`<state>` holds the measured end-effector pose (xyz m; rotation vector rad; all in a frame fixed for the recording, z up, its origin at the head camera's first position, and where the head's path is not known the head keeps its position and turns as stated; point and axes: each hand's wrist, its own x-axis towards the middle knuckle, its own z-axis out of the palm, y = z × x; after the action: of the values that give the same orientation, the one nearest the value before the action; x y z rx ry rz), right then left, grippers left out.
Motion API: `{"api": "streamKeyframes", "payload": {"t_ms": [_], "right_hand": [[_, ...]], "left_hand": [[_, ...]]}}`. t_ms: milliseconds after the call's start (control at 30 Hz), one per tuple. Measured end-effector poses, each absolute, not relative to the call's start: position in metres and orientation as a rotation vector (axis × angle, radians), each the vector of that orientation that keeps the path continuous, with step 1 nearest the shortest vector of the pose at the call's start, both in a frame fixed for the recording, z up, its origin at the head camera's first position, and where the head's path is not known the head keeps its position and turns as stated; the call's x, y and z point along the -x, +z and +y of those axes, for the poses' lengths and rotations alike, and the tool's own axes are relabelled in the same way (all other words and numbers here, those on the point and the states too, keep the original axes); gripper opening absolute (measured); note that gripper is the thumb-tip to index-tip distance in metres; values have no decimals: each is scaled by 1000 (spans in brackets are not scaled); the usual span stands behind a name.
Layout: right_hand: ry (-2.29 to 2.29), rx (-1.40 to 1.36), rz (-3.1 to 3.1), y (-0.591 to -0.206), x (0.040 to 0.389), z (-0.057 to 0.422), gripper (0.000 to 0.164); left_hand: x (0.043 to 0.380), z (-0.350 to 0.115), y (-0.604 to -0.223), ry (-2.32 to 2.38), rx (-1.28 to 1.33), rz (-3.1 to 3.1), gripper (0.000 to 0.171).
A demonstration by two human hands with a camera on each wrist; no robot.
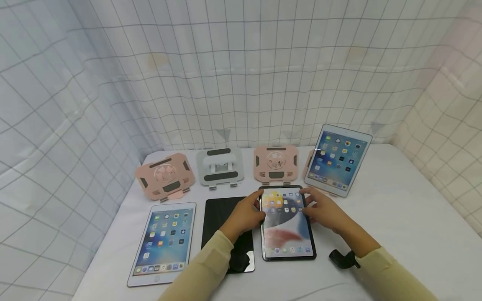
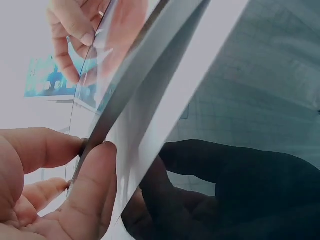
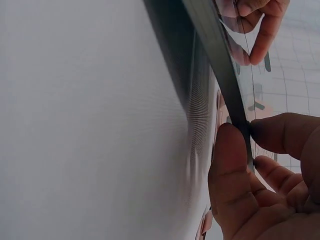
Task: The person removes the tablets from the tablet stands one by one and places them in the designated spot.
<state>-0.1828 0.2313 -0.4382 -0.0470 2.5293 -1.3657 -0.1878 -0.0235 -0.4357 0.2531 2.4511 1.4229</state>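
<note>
Both hands hold a dark-edged tablet with a lit screen. My left hand pinches its left edge near the upper part, and my right hand pinches the right edge opposite. Up close in the left wrist view, the thumb and a finger squeeze the tablet's thin side. Likewise the right wrist view shows a pinch on the other side, with a gap between the tablet and the white surface. A black tablet with a dark screen lies under my left forearm, mirroring the hand.
At the back stand a tilted pink stand, a grey stand and another pink stand. A white tablet leans on a further pink one at right. Another white tablet lies at left. White gridded cloth walls the table.
</note>
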Motion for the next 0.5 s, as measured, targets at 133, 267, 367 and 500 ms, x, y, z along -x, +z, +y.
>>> {"api": "streamKeyframes", "payload": {"t_ms": [133,267,367,500], "right_hand": [[-1283,44,2557,-439,181,232,57],[-1218,58,2583,-440,178,232,56],[-1184,82,2602,-439,178,231,55],[-1170,106,2614,-438,177,230,55]], "left_hand": [[185,-21,-438,1386,-292,2481,72],[183,-20,-440,1272,-361,2562,68],[183,-19,-439,1177,-409,2622,64],[182,-17,-436,1109,-429,2645,61]]}}
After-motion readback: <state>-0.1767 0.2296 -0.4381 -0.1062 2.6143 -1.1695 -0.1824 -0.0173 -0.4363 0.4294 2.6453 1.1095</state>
